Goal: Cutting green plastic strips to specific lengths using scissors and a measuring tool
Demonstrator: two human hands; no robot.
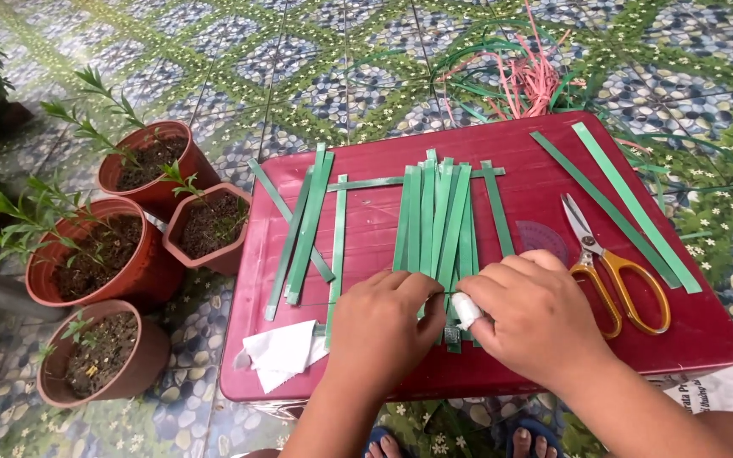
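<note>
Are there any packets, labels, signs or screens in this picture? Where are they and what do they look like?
Printed sheet or bag: lower right, sticking out from under the red table, beside the right hand; white with small dark print, mostly hidden.
No other packages, labels, signs or screens show.

Green strips (434, 216) on a dark red surface (536, 182) mid-frame. Yellow-handled scissors (608, 271) at right. White paper (282, 349) lower left. Terracotta-brown pots (150, 170) at left. Pink scraps (532, 80) at top. Blue-and-green pebble-patterned floor (299, 59) with tiny white flowers.
</note>
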